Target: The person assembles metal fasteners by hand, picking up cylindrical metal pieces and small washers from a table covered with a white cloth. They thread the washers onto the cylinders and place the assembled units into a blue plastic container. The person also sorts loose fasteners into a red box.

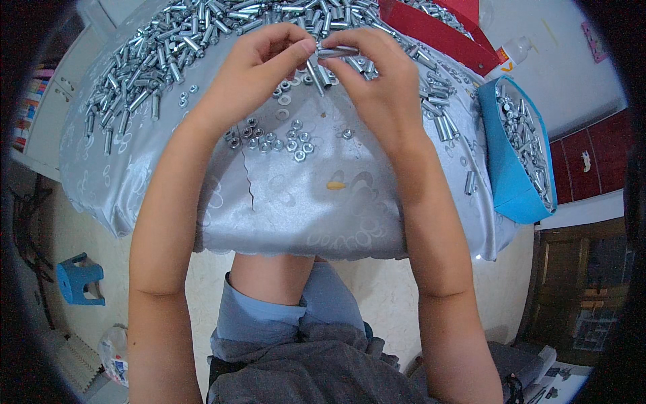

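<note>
Over the far middle of the table my two hands meet, fingertips almost touching. Between thumb and fingers, my right hand (383, 77) pinches a shiny metal expansion bolt (341, 52) lying roughly level. My left hand (269, 64) is closed, its thumb and forefinger at the bolt's left end; what they grip is too small to make out. Just below the fingertips are more metal bolt pieces (319, 77); whether these are held or lie on the cloth I cannot tell. Loose hex nuts (294, 143) and flat washers (283, 114) lie nearer me.
A big heap of expansion bolts (145, 74) spreads across the far side of the silvery tablecloth (289, 215). At right stands a blue fabric bin (518, 202) full of bolts; a red box (437, 34) and a bottle (515, 50) are farther back. A blue stool (79, 279) stands at left.
</note>
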Tool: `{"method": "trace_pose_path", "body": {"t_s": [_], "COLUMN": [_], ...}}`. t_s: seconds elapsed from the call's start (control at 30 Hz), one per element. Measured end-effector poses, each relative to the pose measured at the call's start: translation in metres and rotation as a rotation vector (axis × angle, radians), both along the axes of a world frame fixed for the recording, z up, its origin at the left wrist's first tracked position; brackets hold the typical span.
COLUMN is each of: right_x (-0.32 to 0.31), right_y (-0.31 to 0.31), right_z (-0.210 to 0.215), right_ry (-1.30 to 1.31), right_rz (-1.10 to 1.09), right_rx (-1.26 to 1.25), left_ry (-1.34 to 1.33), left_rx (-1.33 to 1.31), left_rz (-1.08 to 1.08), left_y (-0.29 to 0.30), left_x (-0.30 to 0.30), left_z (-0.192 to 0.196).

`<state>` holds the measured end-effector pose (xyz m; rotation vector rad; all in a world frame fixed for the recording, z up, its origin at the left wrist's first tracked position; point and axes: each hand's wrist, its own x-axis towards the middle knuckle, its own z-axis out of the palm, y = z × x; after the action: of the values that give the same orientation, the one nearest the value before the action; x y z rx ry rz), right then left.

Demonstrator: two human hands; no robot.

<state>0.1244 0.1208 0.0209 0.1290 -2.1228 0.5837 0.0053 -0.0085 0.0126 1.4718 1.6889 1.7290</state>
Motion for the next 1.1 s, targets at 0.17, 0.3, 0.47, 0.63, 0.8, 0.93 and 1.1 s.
{"method": "trace_pose_path", "body": {"t_s": [0.17,0.3,0.47,0.63,0.8,0.93,1.1], "right_x": [0.0004,0.0001,0.0007,0.0006,0.0020,0.0010,0.0017], "right_y": [0.0047,0.0058,0.0062,0.0056,0.0031,-0.0001,-0.0002], "right_z": [0.0006,0.0004,0.0026,0.0025,0.0023,0.0015,0.0043], "right_ry": [-0.008,-0.003,0.031,0.033,0.002,0.015,0.025], "right_rz": [-0.051,-0.084,-0.060,-0.049,-0.045,-0.021,0.025], "right_rx": [0.121,0.187,0.190,0.213,0.216,0.179,0.189], "left_ry": [0.005,-0.004,-0.069,-0.123,-0.081,-0.038,-0.045], "left_rx": [-0.007,-0.078,-0.112,-0.150,-0.122,-0.105,-0.097], "left_rz": [-0.011,-0.036,-0.055,-0.012,-0.018,-0.027,-0.018], "left_y": [-0.0004,-0.0016,-0.0017,-0.0022,-0.0025,-0.0015,-0.0021], "left_x": [-0.0014,-0.0008,0.0041,0.0015,0.0009,-0.0004,0.0026], "left_z": [-0.0009,0.0004,0.0035,0.0041,0.0032,0.0017,0.0032]}}
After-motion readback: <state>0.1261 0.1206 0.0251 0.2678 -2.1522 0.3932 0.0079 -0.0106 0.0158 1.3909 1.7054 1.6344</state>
